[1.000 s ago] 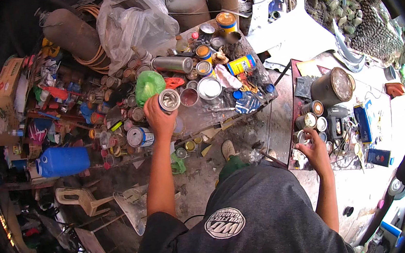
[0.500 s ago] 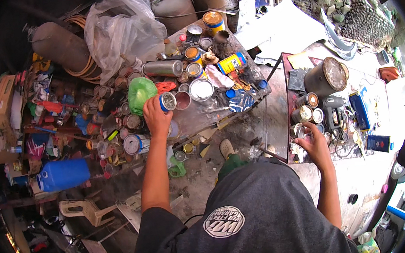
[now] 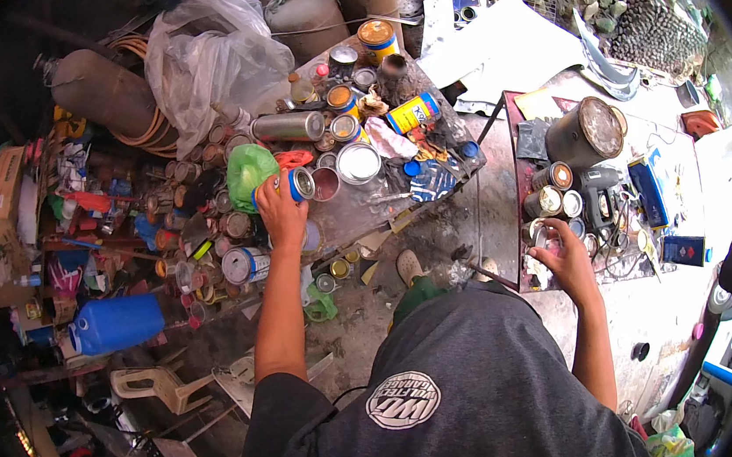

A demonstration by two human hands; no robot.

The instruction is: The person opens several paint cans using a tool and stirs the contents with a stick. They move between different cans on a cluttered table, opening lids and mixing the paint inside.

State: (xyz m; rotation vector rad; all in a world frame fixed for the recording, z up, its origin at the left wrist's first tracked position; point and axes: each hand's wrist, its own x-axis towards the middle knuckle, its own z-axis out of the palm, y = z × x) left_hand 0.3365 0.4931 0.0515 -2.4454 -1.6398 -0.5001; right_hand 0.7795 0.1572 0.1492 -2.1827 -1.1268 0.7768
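Item: one can [image 3: 295, 182], blue side, silvery round end. Location: in my left hand [image 3: 280, 210], at the near side of the cluttered bench [image 3: 355, 207]. Position: tilted, round end turned toward the right. Grip: fingers and thumb wrapped about its side, pressed on it.

Change noted: against a second ago, the can leans further over, with more of its blue side in sight and less of the round end. Meaning, as I judge it: the can is being turned about in the hand, not yet set down.

Adjoining: green plastic bag [image 3: 248, 171], just behind the hand; reddish tin [image 3: 325, 184], just right of the can; wide pale-topped can [image 3: 359, 163], beyond that.

Second entry: my right hand [image 3: 570, 263], fingers curved, at the edge of the right-hand table [image 3: 518, 139], near an open can [image 3: 544, 202] and a black power tool [image 3: 600, 206]. It stays there; whether it pinches a small container, I cannot tell at this size.
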